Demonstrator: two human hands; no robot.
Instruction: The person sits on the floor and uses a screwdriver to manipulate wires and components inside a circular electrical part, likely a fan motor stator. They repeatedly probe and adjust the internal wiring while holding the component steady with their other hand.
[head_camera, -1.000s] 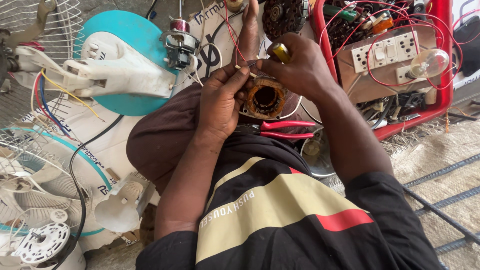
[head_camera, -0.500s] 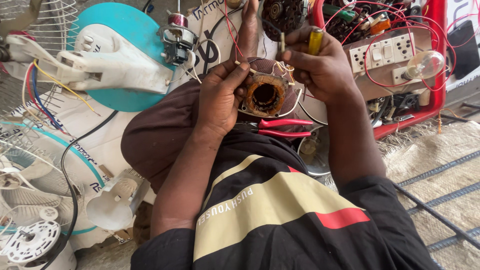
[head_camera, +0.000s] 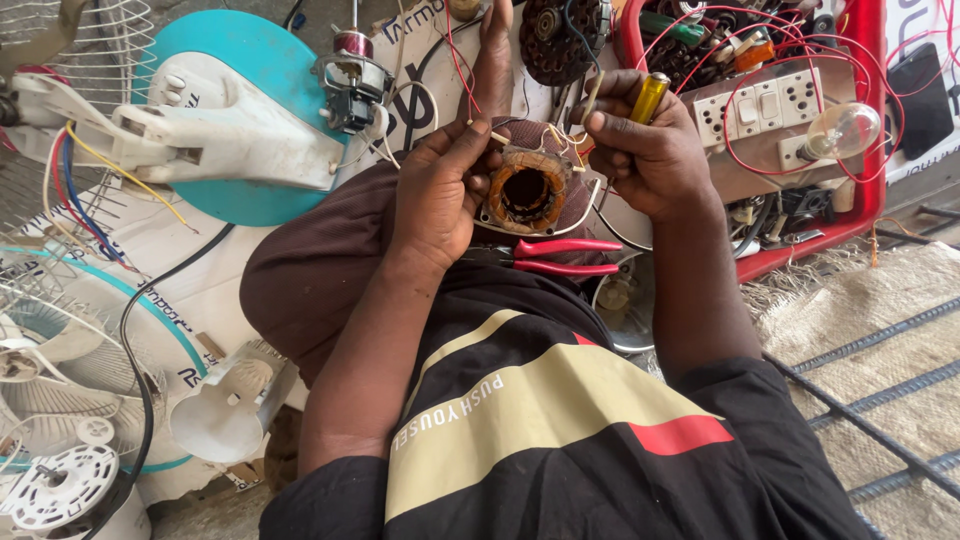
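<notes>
While the stator sits on my lap with its bore facing up at me, my left hand is clamped on its left rim, fingers curled over the copper winding. Right hand is just right of it, wrapped around a yellow-handled screwdriver; shaft angles down-left toward the winding's upper right edge, tip hidden among the lead wires. So the tool comes in from the right, left hand is the brace. Red pliers lie just below the stator, long axis left-right. Red tray with socket board and bulb is beyond my right hand.
</notes>
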